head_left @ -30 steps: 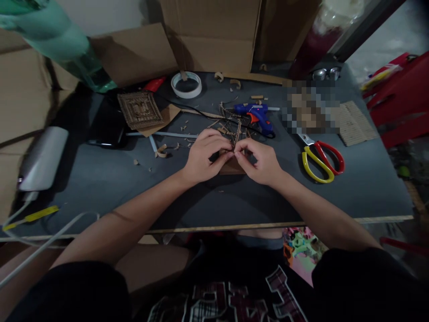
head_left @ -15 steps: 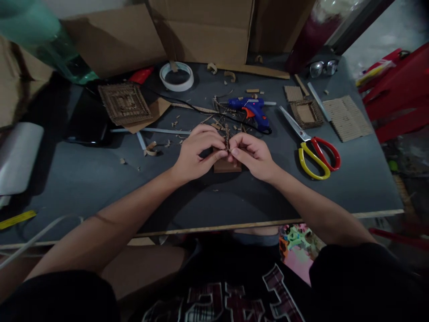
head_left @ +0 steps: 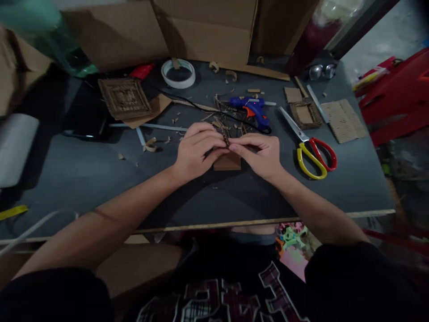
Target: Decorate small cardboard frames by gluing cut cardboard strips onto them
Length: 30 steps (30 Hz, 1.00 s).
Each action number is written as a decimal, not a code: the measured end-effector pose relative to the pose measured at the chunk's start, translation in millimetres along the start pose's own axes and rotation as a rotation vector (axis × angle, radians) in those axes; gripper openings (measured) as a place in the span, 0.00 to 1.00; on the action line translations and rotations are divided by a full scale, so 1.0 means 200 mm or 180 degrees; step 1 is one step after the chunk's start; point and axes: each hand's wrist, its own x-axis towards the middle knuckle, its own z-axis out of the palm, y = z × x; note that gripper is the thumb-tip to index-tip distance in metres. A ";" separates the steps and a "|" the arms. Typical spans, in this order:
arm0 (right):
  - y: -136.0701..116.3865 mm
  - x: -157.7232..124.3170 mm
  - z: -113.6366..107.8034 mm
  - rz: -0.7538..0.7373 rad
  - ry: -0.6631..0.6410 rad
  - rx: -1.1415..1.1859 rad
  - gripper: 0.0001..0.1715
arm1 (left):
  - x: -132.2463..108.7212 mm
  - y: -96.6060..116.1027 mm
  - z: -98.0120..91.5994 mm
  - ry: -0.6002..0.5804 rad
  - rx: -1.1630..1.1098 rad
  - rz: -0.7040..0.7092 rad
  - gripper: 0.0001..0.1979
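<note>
My left hand [head_left: 201,150] and my right hand [head_left: 256,154] meet at the middle of the table, thumbs and fingertips pinched together. Between them is a thin strip of corrugated cardboard [head_left: 226,134], partly hidden by the fingers. Right under the fingertips lies a small brown cardboard piece [head_left: 228,162] with a square front edge. Just beyond the hands sits a blue glue gun [head_left: 251,107] with an orange trigger, a glue stick poking from its back. Scissors [head_left: 310,152] with one red and one yellow handle lie open to the right.
A woven-looking cardboard square [head_left: 125,99] lies at left, near a roll of white tape [head_left: 177,74]. To the right are a small cardboard frame [head_left: 305,115], a corrugated sheet [head_left: 345,120] and glasses [head_left: 321,71]. Cardboard scraps and a black cable [head_left: 197,105] lie behind the hands.
My right hand has straightened its fingers somewhat and its fingertips have come closer to the left ones. The strip now leans to the left. The view has shifted slightly.
</note>
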 end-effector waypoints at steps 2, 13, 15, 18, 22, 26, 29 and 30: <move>0.00 0.00 0.00 -0.0157 0.0048 -0.0231 0.09 | 0.00 0.00 0.00 -0.0025 -0.0034 -0.0064 0.14; 0.00 0.00 0.00 -0.0873 0.0014 -0.0750 0.06 | 0.00 0.01 0.01 -0.0089 -0.0191 -0.0275 0.14; 0.00 0.00 0.00 -0.0893 0.0013 -0.0758 0.06 | 0.01 0.01 0.01 -0.0073 -0.0243 -0.0256 0.13; 0.01 0.00 0.00 -0.0899 0.0009 -0.0768 0.07 | 0.01 0.00 0.01 -0.0099 -0.0279 -0.0335 0.13; -0.01 0.00 0.00 -0.0850 0.0015 -0.0898 0.07 | 0.03 0.00 0.01 -0.0035 -0.0414 -0.0253 0.11; -0.02 0.00 -0.01 -0.0835 0.0187 -0.1218 0.06 | 0.03 0.00 0.01 -0.0036 -0.0385 -0.0282 0.08; -0.03 0.01 -0.02 -0.0897 0.0185 -0.1311 0.07 | 0.03 0.01 0.01 -0.0034 -0.0403 -0.0357 0.08; -0.02 0.01 -0.02 -0.0915 0.0173 -0.1302 0.07 | 0.02 0.01 0.00 -0.0021 -0.0420 -0.0362 0.08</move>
